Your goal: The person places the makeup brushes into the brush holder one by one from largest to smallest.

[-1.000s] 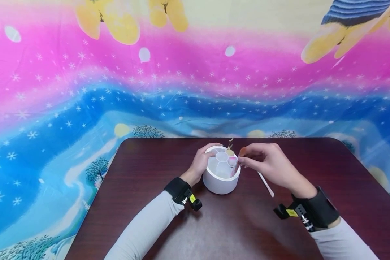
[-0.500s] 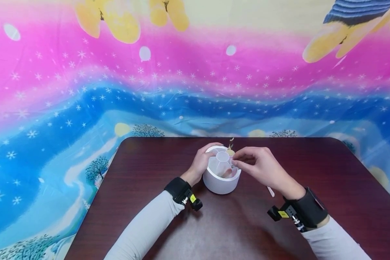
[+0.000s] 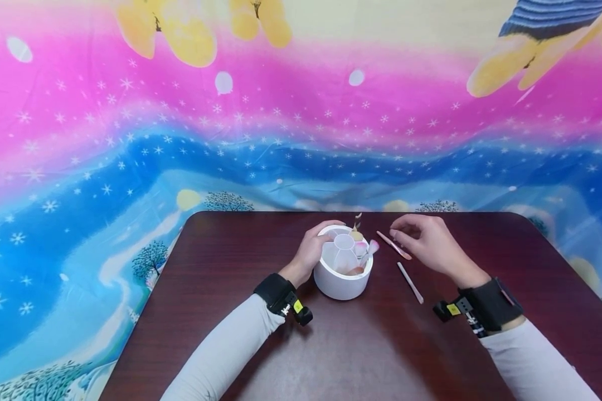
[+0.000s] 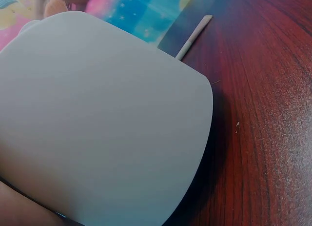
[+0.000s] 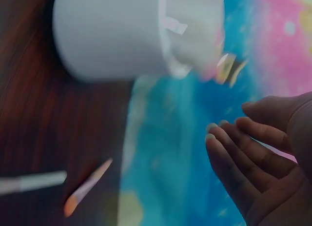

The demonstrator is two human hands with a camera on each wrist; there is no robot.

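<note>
A white round organizer [image 3: 340, 285] with clear dividers stands on the table. My left hand [image 3: 308, 250] grips its left side, thumb over the rim. Inside, a makeup brush with pink-tipped bristles [image 3: 373, 246] leans over the right rim. Orange-brown bristles [image 3: 356, 270] show low at the front, and a twisted gold piece [image 3: 357, 223] rises at the back. To the right, my right hand [image 3: 423, 242] is off the table, fingers loosely bent and holding nothing. A makeup brush with orange bristles [image 3: 394, 245] lies just left of its fingertips; a second brush [image 3: 410, 283] lies nearer me.
The dark wooden table [image 3: 221, 312] ends at a back edge just behind the organizer. A patterned cloth [image 3: 301, 139] hangs beyond that edge. Each wrist wears a black band with a camera [image 3: 296, 313].
My right hand has let go of a brush inside the organizer and moved right, away from the rim. The two brushes on the table are now uncovered. The left hand stays put.
</note>
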